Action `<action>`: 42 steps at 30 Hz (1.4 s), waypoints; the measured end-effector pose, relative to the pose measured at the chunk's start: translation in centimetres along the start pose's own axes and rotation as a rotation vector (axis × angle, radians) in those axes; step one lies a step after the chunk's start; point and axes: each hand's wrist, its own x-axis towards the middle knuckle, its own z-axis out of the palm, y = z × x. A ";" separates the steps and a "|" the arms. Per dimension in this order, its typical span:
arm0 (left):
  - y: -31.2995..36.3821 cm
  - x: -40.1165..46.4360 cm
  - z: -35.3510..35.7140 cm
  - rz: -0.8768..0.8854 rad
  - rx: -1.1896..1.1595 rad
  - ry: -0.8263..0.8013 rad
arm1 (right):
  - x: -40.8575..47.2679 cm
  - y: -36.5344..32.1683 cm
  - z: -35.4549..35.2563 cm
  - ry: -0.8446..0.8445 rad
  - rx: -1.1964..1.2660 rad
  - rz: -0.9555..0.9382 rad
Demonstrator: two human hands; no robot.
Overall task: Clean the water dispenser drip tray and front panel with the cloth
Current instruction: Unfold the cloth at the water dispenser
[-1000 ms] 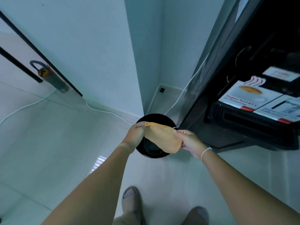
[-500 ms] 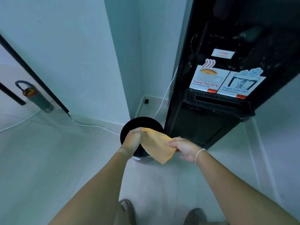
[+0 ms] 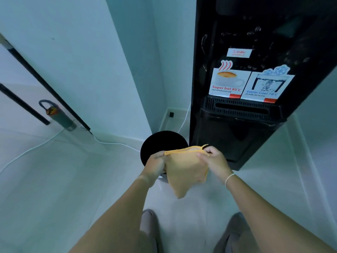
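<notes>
An orange cloth [image 3: 186, 170] hangs folded between both hands, low in front of the black water dispenser [image 3: 255, 42]. My left hand [image 3: 156, 164] grips the cloth's upper left corner and my right hand [image 3: 214, 160] pinches its upper right corner. The dispenser's front panel [image 3: 269, 57] carries hot and cold stickers and shows water drops. Its black slotted drip tray [image 3: 240, 107] juts out just below the stickers, above and beyond the hands.
A round black bin [image 3: 160, 143] stands on the floor left of the dispenser, partly behind my left hand. A white cable [image 3: 113, 142] runs along the wall base. A grey bottle [image 3: 58, 115] stands by the door frame at left. My feet show at the bottom.
The view has swung right and up, bringing the dispenser front square on. Both hands with the cloth have moved right, nearer the dispenser's lower front, and hold its top edge stretched.
</notes>
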 end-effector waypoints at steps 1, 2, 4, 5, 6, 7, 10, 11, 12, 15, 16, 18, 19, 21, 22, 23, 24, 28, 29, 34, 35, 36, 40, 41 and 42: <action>-0.5 0.2 -0.1 -0.016 0.007 0.010 | 0.2 0.3 0.3 0.008 -0.006 -0.008; -1.0 0.5 -0.2 -0.032 0.011 0.022 | 0.6 0.6 0.7 0.011 -0.008 -0.015; -2.3 1.4 -0.4 -0.064 -0.006 0.038 | 1.4 1.2 1.5 0.018 -0.028 -0.015; -2.8 1.9 -0.4 -0.073 -0.022 0.037 | 2.0 1.4 2.0 0.016 -0.039 -0.009; -3.2 2.6 -0.5 -0.083 -0.031 0.033 | 2.6 1.8 2.4 0.009 -0.040 -0.004; -3.7 3.4 -0.5 -0.094 -0.042 0.031 | 3.6 2.4 2.9 0.003 -0.051 0.004; -5.2 5.7 -0.7 -0.125 -0.063 0.047 | 6.1 3.6 4.2 -0.015 -0.110 0.024; -5.7 6.5 -0.8 -0.139 -0.071 0.052 | 6.9 3.9 4.6 -0.025 -0.122 0.028; -6.3 7.5 -0.9 -0.147 -0.081 0.054 | 8.0 4.2 5.1 -0.035 -0.136 0.026; -7.5 10.6 -1.1 -0.163 -0.082 0.066 | 10.9 4.9 6.3 -0.027 -0.185 0.009; -7.9 11.6 -1.1 -0.171 -0.096 0.080 | 11.8 5.2 6.7 -0.018 -0.195 -0.001; -8.4 13.5 -1.1 -0.179 -0.120 0.109 | 13.6 5.7 7.4 -0.003 -0.220 -0.017; -8.6 14.2 -1.1 -0.184 -0.123 0.119 | 14.3 5.9 7.7 0.000 -0.234 -0.019; -9.3 15.5 -1.2 -0.200 -0.122 0.143 | 15.4 6.2 8.2 -0.002 -0.266 -0.014; -9.7 15.9 -1.3 -0.204 -0.115 0.152 | 15.8 6.3 8.5 -0.004 -0.276 -0.008; -10.0 16.2 -1.3 -0.204 -0.097 0.167 | 16.1 6.4 8.6 -0.007 -0.279 -0.002; -10.3 16.4 -1.4 -0.210 -0.078 0.187 | 16.2 6.6 8.7 -0.008 -0.280 0.002; -9.5 16.0 -1.9 -0.209 -0.027 0.249 | 16.1 6.5 8.1 0.026 -0.320 0.004; -9.0 15.6 -2.0 -0.196 -0.030 0.246 | 15.6 6.1 7.7 0.035 -0.331 -0.001; -5.2 13.8 -1.6 -0.120 0.002 0.198 | 13.0 3.1 5.5 0.085 -0.336 -0.052; -4.0 13.0 -1.4 -0.089 0.003 0.195 | 12.2 2.3 4.9 0.099 -0.339 -0.075; -2.7 12.2 -1.1 -0.058 -0.001 0.187 | 11.2 1.3 4.2 0.107 -0.344 -0.097; 1.4 9.4 0.0 0.015 -0.019 0.141 | 8.0 -2.1 1.8 0.135 -0.323 -0.149; 2.3 8.7 0.2 0.036 -0.022 0.130 | 7.1 -2.9 1.2 0.152 -0.314 -0.166; 3.5 7.6 0.6 0.068 -0.022 0.120 | 5.9 -3.8 0.3 0.170 -0.310 -0.185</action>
